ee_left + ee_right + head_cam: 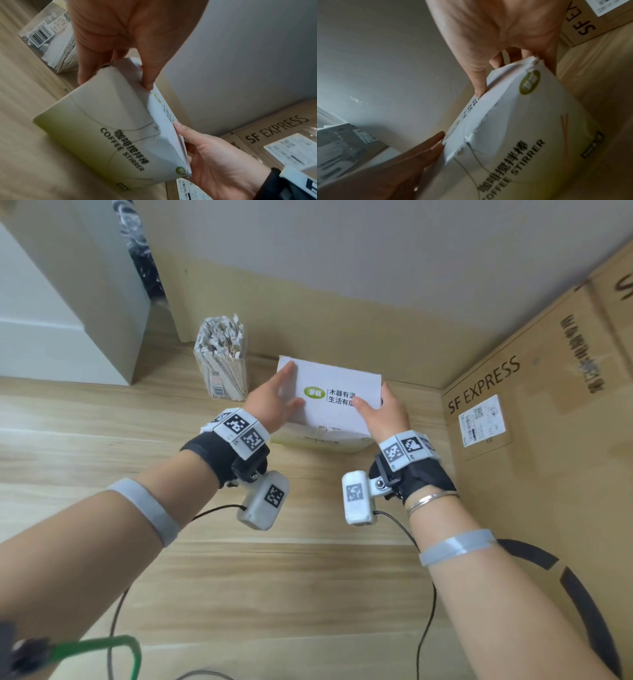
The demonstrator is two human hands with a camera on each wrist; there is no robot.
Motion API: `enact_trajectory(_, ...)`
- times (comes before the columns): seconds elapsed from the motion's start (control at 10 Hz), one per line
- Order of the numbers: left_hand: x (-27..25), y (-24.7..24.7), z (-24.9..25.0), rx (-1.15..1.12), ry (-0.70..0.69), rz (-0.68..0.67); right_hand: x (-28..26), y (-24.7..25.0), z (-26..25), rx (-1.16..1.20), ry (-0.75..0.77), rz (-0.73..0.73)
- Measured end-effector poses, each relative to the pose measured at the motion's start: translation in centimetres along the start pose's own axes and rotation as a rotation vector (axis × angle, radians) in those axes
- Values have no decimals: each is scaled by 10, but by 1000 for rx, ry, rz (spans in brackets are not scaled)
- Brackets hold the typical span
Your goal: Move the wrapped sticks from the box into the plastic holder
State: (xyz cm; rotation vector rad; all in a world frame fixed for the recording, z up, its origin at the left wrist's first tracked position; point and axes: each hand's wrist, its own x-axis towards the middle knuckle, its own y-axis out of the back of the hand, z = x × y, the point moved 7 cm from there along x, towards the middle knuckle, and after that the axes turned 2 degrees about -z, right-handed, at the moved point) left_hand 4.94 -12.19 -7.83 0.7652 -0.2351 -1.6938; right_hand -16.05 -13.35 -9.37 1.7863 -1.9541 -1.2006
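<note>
A white and green box (330,400) marked COFFEE STIRRER (102,121) (530,121) stands on the wooden table, its white lid flap on top. My left hand (282,392) (115,82) holds the box's left end, thumb on the lid and fingers down the side. My right hand (376,405) (488,78) holds the right end the same way. No sticks show inside the box. The clear plastic holder (222,361) (51,40) stands just left of the box, packed with several paper-wrapped sticks (222,337).
A large SF EXPRESS carton (531,405) walls off the right side. A white cabinet (68,320) stands at the far left, with a grey wall behind. Wooden table top (274,577) stretches toward me, crossed by black cables (424,628).
</note>
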Motion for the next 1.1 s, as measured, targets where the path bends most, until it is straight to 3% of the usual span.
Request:
enact_trajectory(0.3,45,11,-4,-66,-7,99,46,-5,-31,-6,40,4)
enact_trajectory(0.6,63,7,-15,-23,19,111,62,-23,-20,12,-7,-26)
enact_trajectory(0.9,53,9,-4,16,30,201,43,-11,-27,50,23,8)
enact_trajectory(1.1,30,17,31,-11,-94,242,10,15,-44,63,98,47)
